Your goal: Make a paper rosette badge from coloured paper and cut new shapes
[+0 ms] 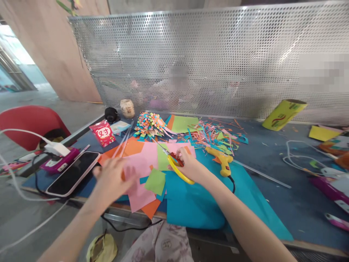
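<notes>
My right hand [187, 162] is closed round the handles of a pair of scissors [180, 171], yellow and red. Their metal blades point up and left over pink and green paper. My left hand [116, 178] hovers over the left edge of the pink paper [141, 160], slightly blurred, with its fingers apart and nothing visible in them. Between the hands lies a small green paper square [156, 182], on top of pink, orange and blue pieces. A fringed ball of many-coloured paper strips [148, 124] sits just beyond the scissors' tips.
A yellow glue gun [222, 160] lies on a large blue sheet [193, 203] at right. Shredded paper [215, 134] is heaped behind it. A phone [75, 173], a pink snack packet [103, 133] and a purple power strip [60, 160] are at left. A perforated metal panel [218, 62] stands behind.
</notes>
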Tool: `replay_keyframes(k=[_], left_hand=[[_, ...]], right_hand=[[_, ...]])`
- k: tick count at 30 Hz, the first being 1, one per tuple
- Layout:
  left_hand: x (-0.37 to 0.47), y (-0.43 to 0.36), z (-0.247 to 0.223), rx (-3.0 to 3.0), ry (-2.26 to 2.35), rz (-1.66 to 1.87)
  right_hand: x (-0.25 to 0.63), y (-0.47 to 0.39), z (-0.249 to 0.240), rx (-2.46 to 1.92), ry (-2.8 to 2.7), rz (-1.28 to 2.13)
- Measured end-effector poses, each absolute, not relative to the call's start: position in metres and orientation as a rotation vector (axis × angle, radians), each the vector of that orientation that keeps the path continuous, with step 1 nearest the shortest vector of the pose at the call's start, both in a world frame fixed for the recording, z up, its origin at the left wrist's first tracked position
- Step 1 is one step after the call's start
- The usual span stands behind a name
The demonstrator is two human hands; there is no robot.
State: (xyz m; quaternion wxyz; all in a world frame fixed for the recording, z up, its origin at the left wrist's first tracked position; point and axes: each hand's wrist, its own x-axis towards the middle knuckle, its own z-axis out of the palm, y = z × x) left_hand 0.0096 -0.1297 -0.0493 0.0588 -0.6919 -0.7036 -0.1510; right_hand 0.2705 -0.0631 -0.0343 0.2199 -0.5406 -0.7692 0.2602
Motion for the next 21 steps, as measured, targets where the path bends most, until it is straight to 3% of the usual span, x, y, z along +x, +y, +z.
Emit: replay_keyframes(k=[6,12,16,21], left_hand=[[0.068,-0.137,-0.054,-2.381,-2.095,-0.341],[0.057,-0.129,-0.060,-2.377,-2.086,-0.560],[0.048,-0.123,-0.055,-2.455,-2.143,-1.042],[0.046,-0.111,-0.018,-2.445,-2.145,-2.039]], right_hand=[[0.272,-0.062,-0.036,-1.452,-2.142,0.739],[0.272,-0.061,-0.039,-1.412,-2.135,0.729],[0.273,-0.061,-0.041,-1.278,-2.089,0.850],[0.270,-0.063,-0.037,-0.951,-1.905,1.008]])
